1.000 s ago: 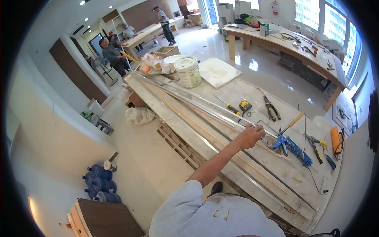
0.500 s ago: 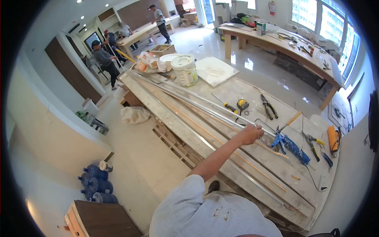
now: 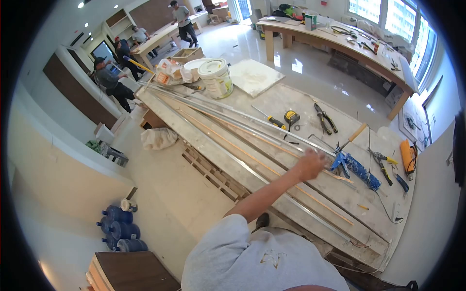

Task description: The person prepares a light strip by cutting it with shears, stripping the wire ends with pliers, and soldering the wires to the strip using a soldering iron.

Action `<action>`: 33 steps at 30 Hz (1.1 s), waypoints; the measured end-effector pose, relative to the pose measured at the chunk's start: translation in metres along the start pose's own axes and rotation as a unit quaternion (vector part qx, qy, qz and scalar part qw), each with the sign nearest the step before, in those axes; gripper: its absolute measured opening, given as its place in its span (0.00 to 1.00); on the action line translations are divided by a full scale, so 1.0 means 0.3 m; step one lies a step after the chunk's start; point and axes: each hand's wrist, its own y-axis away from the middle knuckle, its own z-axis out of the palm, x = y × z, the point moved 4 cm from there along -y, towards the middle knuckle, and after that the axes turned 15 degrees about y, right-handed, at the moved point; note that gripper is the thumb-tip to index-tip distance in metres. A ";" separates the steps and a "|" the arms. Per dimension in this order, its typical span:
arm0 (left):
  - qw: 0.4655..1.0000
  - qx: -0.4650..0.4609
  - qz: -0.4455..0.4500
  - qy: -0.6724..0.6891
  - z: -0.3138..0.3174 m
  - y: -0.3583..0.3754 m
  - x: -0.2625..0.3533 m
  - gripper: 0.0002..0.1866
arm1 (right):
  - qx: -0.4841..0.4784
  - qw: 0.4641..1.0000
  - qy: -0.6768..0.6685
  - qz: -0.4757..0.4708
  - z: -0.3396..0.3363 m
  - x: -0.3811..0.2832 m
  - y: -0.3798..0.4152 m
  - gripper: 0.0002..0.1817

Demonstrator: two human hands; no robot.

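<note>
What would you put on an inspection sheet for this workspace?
Surface: worktable, dusty and stained.
Job's things: metal strips, lying lengthwise on the worktable.
Clutter: caulking gun, pliers, tape measure and lidded bucket.
Grip: left hand blurred near the metal strips, hold unclear; right hand not in view.
Cables: thin cord curving across the worktable's right end.
Surroundings: people in the background; blue water bottles on the floor.

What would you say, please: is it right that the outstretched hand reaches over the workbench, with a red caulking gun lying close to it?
Not quite: the caulking gun is blue, not red, as the head view shows. The rest stands: it lies close to the outstretched hand, which reaches over the workbench.
</note>
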 end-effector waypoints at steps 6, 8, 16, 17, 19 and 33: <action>0.981 -0.152 0.067 0.104 0.087 0.223 0.270 0.10 | -0.006 1.000 -0.004 -0.004 0.044 0.035 0.049 0.09; 0.985 -0.135 0.047 0.102 0.134 0.287 0.231 0.10 | -0.004 1.000 -0.008 -0.007 0.072 0.058 0.098 0.09; 0.990 -0.115 0.010 0.078 0.137 0.337 0.220 0.22 | 0.009 1.000 -0.001 -0.022 0.209 0.106 0.330 0.09; 0.992 -0.102 0.005 0.078 0.153 0.346 0.202 0.22 | 0.019 0.999 0.007 -0.030 0.202 0.106 0.338 0.09; 0.992 -0.074 -0.003 0.099 0.112 0.307 0.221 0.17 | 0.054 0.998 0.014 -0.034 0.207 0.091 0.380 0.09; 0.994 -0.094 0.028 0.055 0.065 0.226 0.237 0.12 | -0.048 0.996 -0.063 0.035 0.362 0.008 0.538 0.12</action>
